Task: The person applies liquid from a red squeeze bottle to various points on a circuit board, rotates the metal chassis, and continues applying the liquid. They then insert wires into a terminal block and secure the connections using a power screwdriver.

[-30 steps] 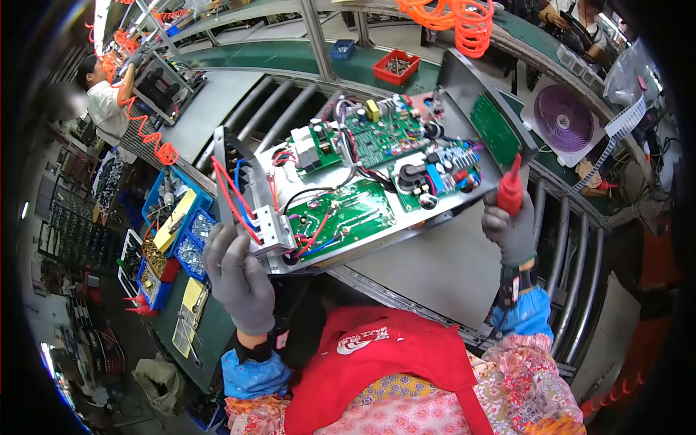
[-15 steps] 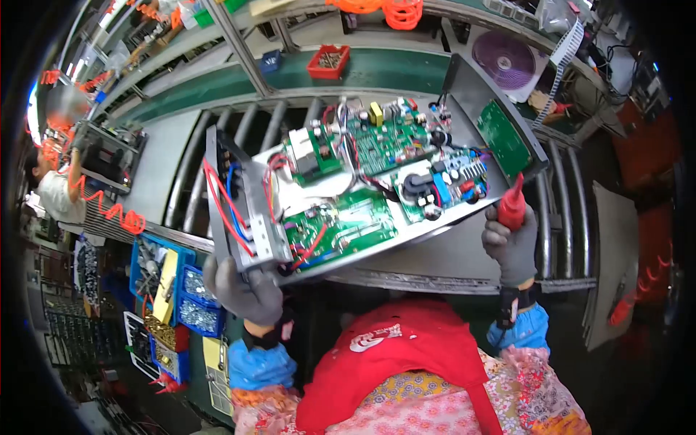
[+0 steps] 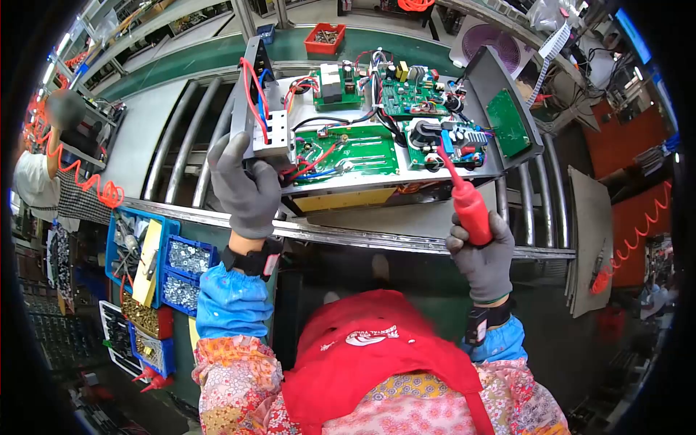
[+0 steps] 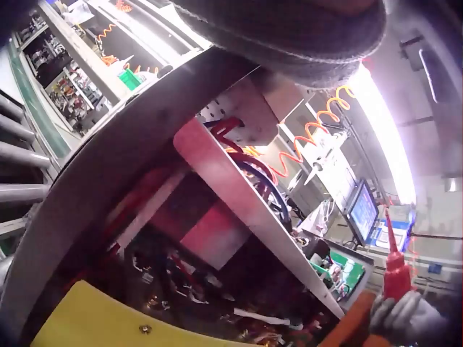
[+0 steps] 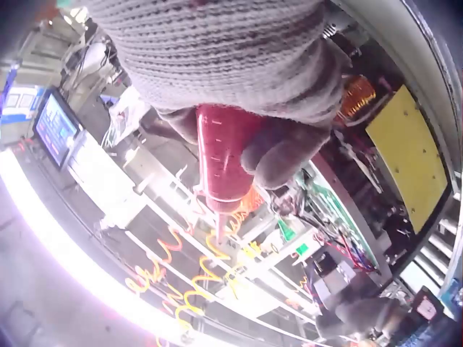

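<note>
A metal chassis (image 3: 480, 81) full of green circuit boards (image 3: 355, 152) and wiring lies across the rollers in the head view. My gloved left hand (image 3: 245, 190) grips its front left corner, fingers by the end panel and thumb at the grey bracket (image 3: 274, 148), from which red and blue wires rise. A red squeeze bottle (image 3: 473, 212) with a long thin nozzle is held in my gloved right hand (image 3: 484, 254). Its tip overlaps the board at the chassis's front right. In the right wrist view, fingers wrap the bottle (image 5: 226, 159). The left wrist view shows a yellow sheet (image 4: 108, 318) beneath the chassis.
Roller conveyor bars (image 3: 190, 148) run on both sides of the chassis. To the left, blue bins (image 3: 190, 255) hold small hardware. Behind stand a red bin (image 3: 324, 48) and a purple fan (image 3: 490, 49). A person (image 3: 38, 174) works at far left, near an orange coiled hose (image 3: 76, 174).
The chassis has turned to lie straighter along the conveyor, my left hand staying at its corner. My right hand has moved left, bringing the bottle's nozzle from the right panel over the boards.
</note>
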`<state>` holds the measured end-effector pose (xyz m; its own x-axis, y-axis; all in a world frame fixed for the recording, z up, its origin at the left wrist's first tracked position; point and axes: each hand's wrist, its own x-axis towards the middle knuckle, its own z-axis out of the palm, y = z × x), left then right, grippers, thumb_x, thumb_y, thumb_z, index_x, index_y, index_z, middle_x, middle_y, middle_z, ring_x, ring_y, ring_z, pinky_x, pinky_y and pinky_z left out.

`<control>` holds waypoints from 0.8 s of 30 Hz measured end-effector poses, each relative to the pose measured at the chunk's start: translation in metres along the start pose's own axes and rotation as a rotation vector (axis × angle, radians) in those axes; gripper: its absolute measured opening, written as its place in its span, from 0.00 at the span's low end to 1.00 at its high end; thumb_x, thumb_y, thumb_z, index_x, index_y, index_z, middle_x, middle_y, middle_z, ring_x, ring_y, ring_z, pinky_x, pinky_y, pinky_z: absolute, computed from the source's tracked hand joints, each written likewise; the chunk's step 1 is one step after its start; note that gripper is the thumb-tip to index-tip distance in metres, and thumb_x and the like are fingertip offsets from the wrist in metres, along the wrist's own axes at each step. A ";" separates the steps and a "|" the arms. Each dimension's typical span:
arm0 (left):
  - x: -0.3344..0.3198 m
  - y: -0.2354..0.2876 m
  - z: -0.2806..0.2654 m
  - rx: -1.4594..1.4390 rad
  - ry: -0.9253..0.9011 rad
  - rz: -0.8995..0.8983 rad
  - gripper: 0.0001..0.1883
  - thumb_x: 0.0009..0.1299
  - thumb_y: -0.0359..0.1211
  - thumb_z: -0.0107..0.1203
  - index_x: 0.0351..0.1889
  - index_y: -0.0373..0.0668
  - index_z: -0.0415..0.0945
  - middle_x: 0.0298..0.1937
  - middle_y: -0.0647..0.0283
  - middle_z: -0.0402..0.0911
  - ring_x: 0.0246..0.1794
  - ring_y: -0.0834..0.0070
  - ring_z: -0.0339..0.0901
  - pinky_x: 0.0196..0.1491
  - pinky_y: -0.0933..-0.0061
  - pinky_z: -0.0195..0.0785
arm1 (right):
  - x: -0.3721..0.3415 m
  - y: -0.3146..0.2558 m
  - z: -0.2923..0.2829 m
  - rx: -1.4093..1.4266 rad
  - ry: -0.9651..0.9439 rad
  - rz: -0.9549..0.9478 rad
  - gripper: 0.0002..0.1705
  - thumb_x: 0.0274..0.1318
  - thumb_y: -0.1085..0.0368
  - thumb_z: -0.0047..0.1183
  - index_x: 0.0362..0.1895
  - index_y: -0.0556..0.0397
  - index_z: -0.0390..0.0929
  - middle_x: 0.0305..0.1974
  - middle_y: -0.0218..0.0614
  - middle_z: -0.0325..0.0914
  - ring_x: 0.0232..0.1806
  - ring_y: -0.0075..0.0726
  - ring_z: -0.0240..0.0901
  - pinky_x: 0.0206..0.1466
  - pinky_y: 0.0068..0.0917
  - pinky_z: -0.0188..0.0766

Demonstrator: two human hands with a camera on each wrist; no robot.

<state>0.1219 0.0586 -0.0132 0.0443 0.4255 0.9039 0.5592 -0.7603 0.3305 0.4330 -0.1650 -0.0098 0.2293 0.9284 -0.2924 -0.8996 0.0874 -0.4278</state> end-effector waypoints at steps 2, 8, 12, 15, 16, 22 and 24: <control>0.005 0.012 -0.015 0.014 -0.076 -0.091 0.27 0.60 0.19 0.50 0.60 0.35 0.70 0.57 0.49 0.73 0.58 0.56 0.74 0.61 0.61 0.68 | -0.017 0.008 0.028 -0.333 0.013 -0.257 0.30 0.59 0.50 0.55 0.56 0.61 0.72 0.37 0.43 0.76 0.31 0.38 0.72 0.40 0.38 0.71; 0.005 0.013 -0.017 -0.001 -0.044 -0.085 0.27 0.57 0.21 0.55 0.59 0.41 0.74 0.52 0.50 0.76 0.53 0.52 0.75 0.54 0.58 0.71 | -0.045 -0.071 0.085 -0.835 -0.003 -0.709 0.27 0.62 0.53 0.51 0.56 0.62 0.72 0.38 0.43 0.79 0.32 0.35 0.76 0.39 0.29 0.73; 0.003 0.014 -0.016 0.023 -0.081 -0.110 0.27 0.60 0.18 0.52 0.60 0.37 0.72 0.55 0.52 0.73 0.55 0.60 0.75 0.57 0.65 0.71 | -0.033 -0.123 0.127 -1.118 0.111 -0.838 0.23 0.62 0.55 0.49 0.53 0.59 0.73 0.37 0.36 0.77 0.30 0.25 0.70 0.36 0.22 0.67; -0.002 0.012 -0.007 -0.009 -0.018 -0.144 0.27 0.60 0.18 0.51 0.60 0.37 0.71 0.55 0.52 0.73 0.54 0.61 0.75 0.58 0.65 0.69 | -0.005 -0.171 0.134 -1.342 0.069 -0.773 0.22 0.62 0.55 0.48 0.53 0.57 0.73 0.38 0.34 0.77 0.31 0.24 0.70 0.37 0.21 0.67; -0.001 0.014 -0.005 -0.011 -0.016 -0.147 0.27 0.60 0.18 0.50 0.60 0.37 0.71 0.55 0.52 0.73 0.55 0.60 0.74 0.59 0.65 0.68 | 0.007 -0.187 0.134 -1.404 0.037 -0.722 0.22 0.62 0.55 0.48 0.53 0.56 0.74 0.39 0.34 0.77 0.32 0.24 0.70 0.38 0.21 0.67; 0.032 0.114 0.013 0.476 -0.010 -0.108 0.17 0.61 0.20 0.52 0.50 0.32 0.75 0.59 0.48 0.73 0.61 0.52 0.71 0.58 0.60 0.70 | 0.094 -0.240 0.151 -1.350 -0.103 -0.733 0.20 0.59 0.55 0.49 0.49 0.56 0.76 0.35 0.31 0.76 0.29 0.19 0.69 0.33 0.18 0.65; 0.050 0.154 0.043 0.176 -0.271 -0.031 0.20 0.58 0.20 0.52 0.51 0.35 0.76 0.56 0.49 0.76 0.63 0.49 0.71 0.63 0.55 0.65 | 0.121 -0.260 0.146 -1.426 -0.182 -0.688 0.21 0.58 0.53 0.51 0.47 0.55 0.77 0.34 0.30 0.77 0.25 0.20 0.68 0.29 0.18 0.65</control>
<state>0.2463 -0.0158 0.0716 0.2307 0.5800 0.7812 0.6970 -0.6587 0.2833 0.6407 -0.0223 0.1912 0.2875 0.8945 0.3424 0.4450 0.1918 -0.8748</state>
